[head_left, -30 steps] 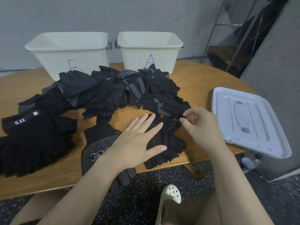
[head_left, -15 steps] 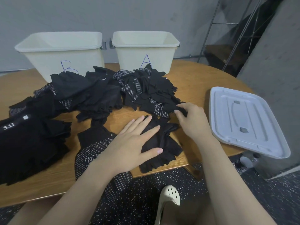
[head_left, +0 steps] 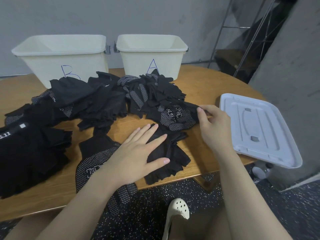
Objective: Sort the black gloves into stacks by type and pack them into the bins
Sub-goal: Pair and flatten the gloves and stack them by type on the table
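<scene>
My left hand (head_left: 136, 153) lies flat, fingers straight, on a small stack of plain black fingerless gloves (head_left: 170, 156) at the table's front edge. My right hand (head_left: 212, 124) pinches the edge of a dotted black glove (head_left: 176, 118) at the right end of the unsorted glove pile (head_left: 103, 99). A dotted glove stack (head_left: 93, 163) lies under my left wrist and hangs over the edge. A stack of plain black gloves with a 5.11 label (head_left: 29, 153) sits at the left. Bin B (head_left: 60, 58) and bin A (head_left: 152, 54) stand behind the pile.
A grey plastic lid (head_left: 259, 127) lies on the table's right end, overhanging the edge. The wooden table (head_left: 199, 82) is rounded on the right. A metal rack (head_left: 242, 32) and a concrete pillar (head_left: 294, 84) stand to the right. A white clog (head_left: 178, 212) shows below.
My right hand moved up and right from the small stack to the pile's edge and took hold of a dotted glove, pulling it out. My left hand stayed put.
</scene>
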A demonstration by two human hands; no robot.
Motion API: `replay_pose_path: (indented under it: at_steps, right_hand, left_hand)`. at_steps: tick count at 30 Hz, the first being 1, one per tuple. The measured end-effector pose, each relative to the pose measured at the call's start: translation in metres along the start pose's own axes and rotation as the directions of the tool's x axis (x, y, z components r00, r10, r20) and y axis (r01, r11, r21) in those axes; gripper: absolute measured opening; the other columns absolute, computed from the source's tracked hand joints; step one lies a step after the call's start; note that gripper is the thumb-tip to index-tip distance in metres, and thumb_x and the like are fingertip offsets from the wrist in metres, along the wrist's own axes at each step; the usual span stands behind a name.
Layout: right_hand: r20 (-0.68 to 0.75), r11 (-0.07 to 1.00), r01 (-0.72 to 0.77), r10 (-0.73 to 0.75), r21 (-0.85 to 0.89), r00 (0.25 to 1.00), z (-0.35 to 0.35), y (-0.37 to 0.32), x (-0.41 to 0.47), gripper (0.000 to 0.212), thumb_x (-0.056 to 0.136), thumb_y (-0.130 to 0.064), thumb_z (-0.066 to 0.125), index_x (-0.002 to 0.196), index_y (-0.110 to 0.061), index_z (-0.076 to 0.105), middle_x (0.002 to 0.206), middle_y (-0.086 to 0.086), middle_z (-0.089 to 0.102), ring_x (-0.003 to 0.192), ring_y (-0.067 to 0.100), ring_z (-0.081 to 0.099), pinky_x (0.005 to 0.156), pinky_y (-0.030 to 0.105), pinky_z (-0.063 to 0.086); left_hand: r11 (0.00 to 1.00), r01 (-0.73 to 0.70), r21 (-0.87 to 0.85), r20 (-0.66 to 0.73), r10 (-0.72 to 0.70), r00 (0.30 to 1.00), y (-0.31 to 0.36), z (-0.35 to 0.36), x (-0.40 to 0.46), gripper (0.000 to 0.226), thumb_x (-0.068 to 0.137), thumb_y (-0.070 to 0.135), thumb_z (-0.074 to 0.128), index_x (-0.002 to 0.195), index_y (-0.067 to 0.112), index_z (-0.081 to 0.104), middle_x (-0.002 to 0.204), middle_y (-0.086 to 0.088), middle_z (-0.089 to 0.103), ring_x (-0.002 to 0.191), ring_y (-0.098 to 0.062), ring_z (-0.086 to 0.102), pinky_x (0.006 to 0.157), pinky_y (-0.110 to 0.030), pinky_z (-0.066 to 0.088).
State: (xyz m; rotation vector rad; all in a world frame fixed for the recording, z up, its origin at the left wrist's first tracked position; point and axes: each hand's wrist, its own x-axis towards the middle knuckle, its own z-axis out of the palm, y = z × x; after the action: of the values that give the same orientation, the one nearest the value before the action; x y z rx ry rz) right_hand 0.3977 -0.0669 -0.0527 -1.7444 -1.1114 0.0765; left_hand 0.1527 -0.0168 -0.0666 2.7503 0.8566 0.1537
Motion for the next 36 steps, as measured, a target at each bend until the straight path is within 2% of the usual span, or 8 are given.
replay_pose_path:
  at_steps: [5, 12, 16, 24, 27, 30, 32, 36]
  right_hand:
    - [0.011, 0.993, -0.018, 0.017, 0.116, 1.0, -0.004, -0.005, -0.005, 0.017, 0.104, -0.02, 0.055, 0.099, -0.023, 0.071, 0.094, -0.01, 0.071, 0.09, 0.003, 0.064, 0.072, 0.011, 0.045]
    - [-0.071, 0.93, -0.027, 0.057, 0.367, 0.996, -0.015, -0.023, -0.005, 0.021, 0.107, -0.016, 0.049, 0.096, -0.009, 0.066, 0.087, -0.001, 0.066, 0.081, 0.004, 0.058, 0.072, 0.02, 0.048]
    - [-0.119, 0.86, -0.016, 0.089, 0.51, 0.989, -0.02, -0.032, -0.001, 0.024, 0.106, -0.02, 0.05, 0.088, -0.023, 0.065, 0.084, -0.008, 0.063, 0.082, 0.006, 0.056, 0.075, 0.026, 0.047]
    - [0.023, 0.722, -0.077, 0.085, 0.688, 0.996, -0.012, -0.049, -0.002, 0.023, 0.101, -0.029, 0.053, 0.088, -0.026, 0.072, 0.096, 0.01, 0.062, 0.092, 0.026, 0.054, 0.079, 0.04, 0.044]
    - [0.099, 0.667, -0.121, 0.07, 0.736, 0.993, -0.004, -0.065, -0.009, 0.02, 0.099, -0.029, 0.055, 0.087, -0.024, 0.07, 0.094, 0.015, 0.055, 0.089, 0.028, 0.049, 0.073, 0.039, 0.04]
    - [0.226, 0.625, -0.161, -0.025, 0.764, 0.974, 0.009, -0.083, -0.019, 0.019, 0.098, -0.029, 0.057, 0.09, -0.019, 0.07, 0.096, 0.019, 0.054, 0.092, 0.03, 0.049, 0.079, 0.044, 0.039]
    - [0.294, 0.617, -0.181, -0.086, 0.766, 0.952, 0.019, -0.095, -0.027, 0.018, 0.098, -0.028, 0.058, 0.09, -0.015, 0.07, 0.098, 0.021, 0.054, 0.095, 0.031, 0.05, 0.086, 0.049, 0.04]
    - [0.431, 0.626, -0.246, -0.16, 0.74, 0.888, 0.038, -0.118, -0.045, 0.02, 0.098, -0.024, 0.058, 0.088, -0.015, 0.072, 0.097, 0.02, 0.06, 0.097, 0.031, 0.054, 0.092, 0.049, 0.043]
  left_hand:
    - [1.0, -0.003, 0.004, -0.006, 0.003, 1.0, -0.001, 0.001, 0.0, 0.075, 0.098, 0.076, 0.029, 0.163, 0.043, 0.01, 0.17, 0.014, -0.016, 0.152, 0.0, -0.027, 0.121, -0.024, -0.019]
    - [1.0, 0.004, 0.007, 0.006, -0.004, 1.0, 0.001, -0.001, 0.0, 0.076, 0.097, 0.077, 0.027, 0.163, 0.043, 0.009, 0.17, 0.014, -0.018, 0.152, 0.0, -0.027, 0.123, -0.026, -0.017]
    - [1.0, 0.006, 0.025, 0.021, -0.006, 1.0, 0.006, -0.001, 0.005, 0.077, 0.097, 0.077, 0.027, 0.163, 0.043, 0.008, 0.17, 0.013, -0.018, 0.152, -0.002, -0.027, 0.121, -0.025, -0.019]
    - [0.993, 0.016, -0.119, -0.032, -0.02, 0.999, 0.012, -0.013, -0.007, 0.073, 0.1, 0.068, 0.035, 0.164, 0.035, 0.02, 0.172, 0.014, -0.002, 0.151, 0.006, -0.015, 0.116, -0.011, -0.016]
    - [0.962, 0.041, -0.269, -0.247, -0.11, 0.963, 0.003, -0.032, -0.028, 0.052, 0.106, 0.047, 0.045, 0.155, 0.03, 0.043, 0.165, 0.016, 0.027, 0.152, 0.004, 0.015, 0.126, -0.019, 0.01]
    - [0.906, 0.055, -0.42, -0.493, -0.278, 0.824, -0.016, -0.054, -0.046, 0.038, 0.107, 0.027, 0.051, 0.144, 0.021, 0.054, 0.147, 0.012, 0.051, 0.139, 0.002, 0.043, 0.12, -0.031, 0.034]
    - [0.814, 0.026, -0.581, -0.492, -0.376, 0.785, -0.022, -0.071, -0.06, 0.036, 0.106, 0.024, 0.052, 0.142, 0.02, 0.054, 0.142, 0.014, 0.057, 0.135, 0.004, 0.048, 0.118, -0.031, 0.038]
    - [0.722, -0.048, -0.69, -0.415, -0.341, 0.844, -0.018, -0.089, -0.09, 0.038, 0.102, 0.028, 0.058, 0.139, 0.018, 0.057, 0.135, 0.013, 0.065, 0.128, 0.001, 0.057, 0.11, -0.023, 0.045]
